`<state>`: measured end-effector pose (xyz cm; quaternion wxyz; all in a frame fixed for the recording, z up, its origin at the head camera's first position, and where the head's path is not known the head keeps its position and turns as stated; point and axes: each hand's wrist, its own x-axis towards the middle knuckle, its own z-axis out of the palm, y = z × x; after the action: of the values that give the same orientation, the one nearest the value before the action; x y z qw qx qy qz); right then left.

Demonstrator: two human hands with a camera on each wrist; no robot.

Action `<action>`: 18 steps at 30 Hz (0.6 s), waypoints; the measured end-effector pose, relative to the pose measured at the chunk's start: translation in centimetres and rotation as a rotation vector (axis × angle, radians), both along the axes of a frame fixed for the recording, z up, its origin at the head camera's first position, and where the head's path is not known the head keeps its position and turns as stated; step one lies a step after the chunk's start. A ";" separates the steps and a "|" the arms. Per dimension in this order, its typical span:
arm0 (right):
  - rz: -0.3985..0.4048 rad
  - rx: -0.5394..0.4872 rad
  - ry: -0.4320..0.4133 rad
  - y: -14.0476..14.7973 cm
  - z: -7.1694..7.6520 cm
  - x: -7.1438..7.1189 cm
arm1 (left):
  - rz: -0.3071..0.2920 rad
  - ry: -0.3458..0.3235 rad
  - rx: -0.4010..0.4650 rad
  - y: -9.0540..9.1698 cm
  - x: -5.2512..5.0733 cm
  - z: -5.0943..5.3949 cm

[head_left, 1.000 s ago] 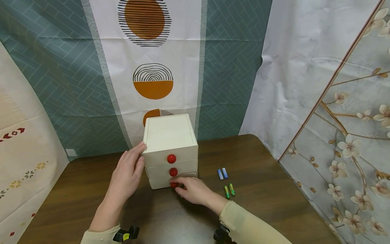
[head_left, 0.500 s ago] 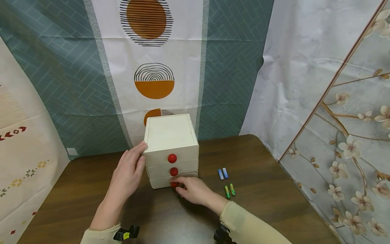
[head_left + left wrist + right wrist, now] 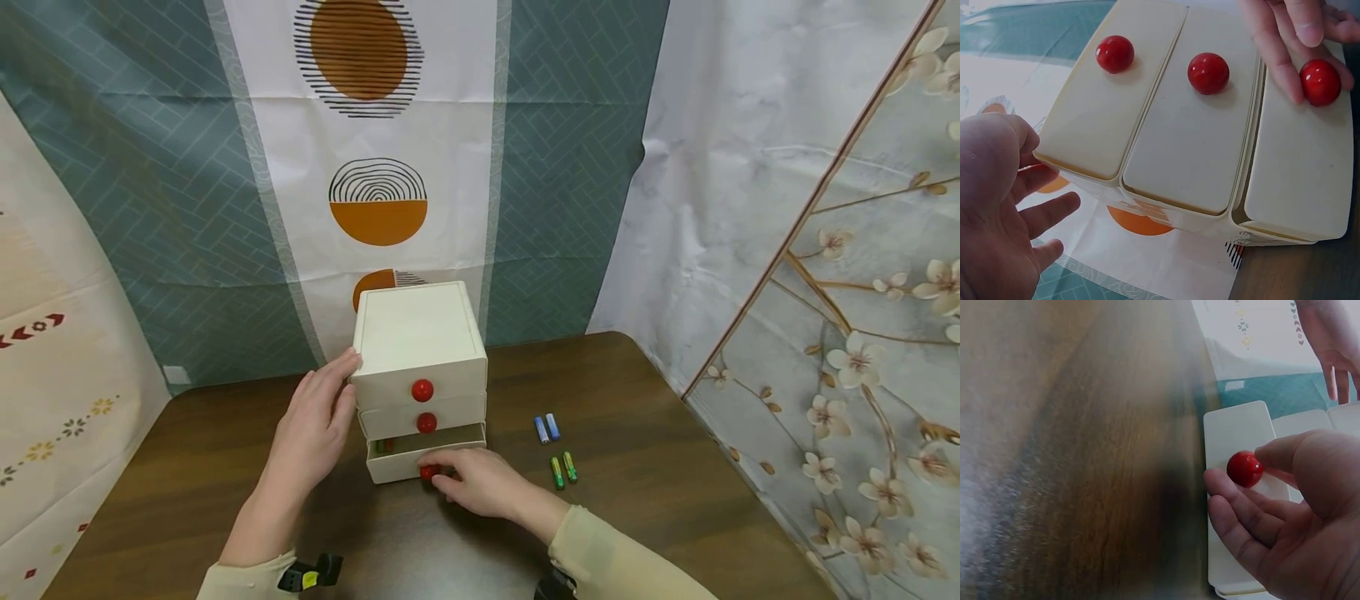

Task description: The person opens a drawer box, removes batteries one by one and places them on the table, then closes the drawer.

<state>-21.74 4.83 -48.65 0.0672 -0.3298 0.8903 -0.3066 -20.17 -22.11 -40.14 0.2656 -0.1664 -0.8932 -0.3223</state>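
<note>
A small white drawer cabinet (image 3: pixel 420 329) has three stacked drawers with round red knobs. Its bottom drawer (image 3: pixel 393 468) is pulled partway out; something small, greenish and reddish, shows inside at the left, too small to name. My right hand (image 3: pixel 480 482) holds the bottom drawer's red knob (image 3: pixel 1245 469) between thumb and fingers. Against the cabinet's upper left edge rests my left hand (image 3: pixel 313 421), its fingers extended and spread in the left wrist view. The middle knob (image 3: pixel 426 422) and top knob (image 3: pixel 422 390) are untouched, their drawers closed.
Two blue batteries (image 3: pixel 547 428) and two green batteries (image 3: pixel 563 471) lie on the brown wooden table (image 3: pixel 637 500), right of the cabinet. A patterned curtain (image 3: pixel 577 208) hangs behind the table, with a floral cloth (image 3: pixel 862 417) along the right.
The bottom drawer has slid out toward me, drawn by my right hand on its knob, and part of its inside now shows. My left hand has stayed against the cabinet.
</note>
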 end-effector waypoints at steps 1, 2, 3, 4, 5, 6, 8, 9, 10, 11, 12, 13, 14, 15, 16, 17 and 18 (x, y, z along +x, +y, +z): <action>0.006 -0.002 -0.004 0.1 0.0 0.2 | -0.001 -0.001 0.000 0.0 0.0 0.0; 0.013 -0.003 -0.006 0.2 0.1 0.3 | -0.001 -0.002 0.002 0.0 0.0 0.0; 0.018 -0.004 -0.005 0.3 0.1 0.4 | -0.001 -0.001 0.002 0.1 0.0 0.0; 0.024 -0.001 -0.002 0.3 0.2 0.6 | -0.002 -0.001 0.004 0.0 0.0 0.0; 0.029 0.001 0.001 0.4 0.2 0.7 | -0.001 0.000 0.003 0.0 0.0 -0.1; 0.034 0.004 0.003 0.5 0.2 0.8 | -0.001 0.001 0.004 0.0 0.0 -0.1; 0.042 0.015 0.013 0.6 0.3 1.1 | -0.001 -0.001 0.005 0.0 -0.1 -0.1; 0.045 0.020 0.016 0.6 0.4 1.2 | -0.001 -0.002 0.005 0.0 -0.1 -0.1; 0.048 0.026 0.021 0.7 0.4 1.4 | -0.002 -0.003 0.006 0.0 -0.1 -0.1; 0.050 0.031 0.026 0.7 0.4 1.5 | -0.002 -0.004 0.006 0.0 -0.1 -0.1; 0.051 0.033 0.029 0.7 0.5 1.6 | -0.001 -0.005 0.007 0.0 0.0 -0.1; 0.050 0.035 0.033 0.7 0.5 1.7 | -0.001 -0.006 0.006 0.0 0.0 -0.1; 0.049 0.035 0.034 0.8 0.5 1.8 | -0.001 -0.008 0.006 0.0 -0.1 -0.1; 0.048 0.034 0.036 0.8 0.5 2.0 | -0.001 -0.009 0.005 0.0 -0.1 -0.1; 0.046 0.033 0.039 0.8 0.5 2.1 | -0.001 -0.010 0.003 0.0 -0.1 -0.1; 0.044 0.032 0.039 0.8 0.5 2.2 | 0.000 -0.011 0.002 0.0 -0.1 -0.1; 0.043 0.029 0.037 0.8 0.5 2.3 | 0.000 -0.011 -0.001 0.0 -0.1 -0.1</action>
<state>-19.47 5.65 -48.11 0.0622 -0.3532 0.8885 -0.2862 -20.25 -22.12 -40.28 0.2605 -0.1644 -0.8949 -0.3230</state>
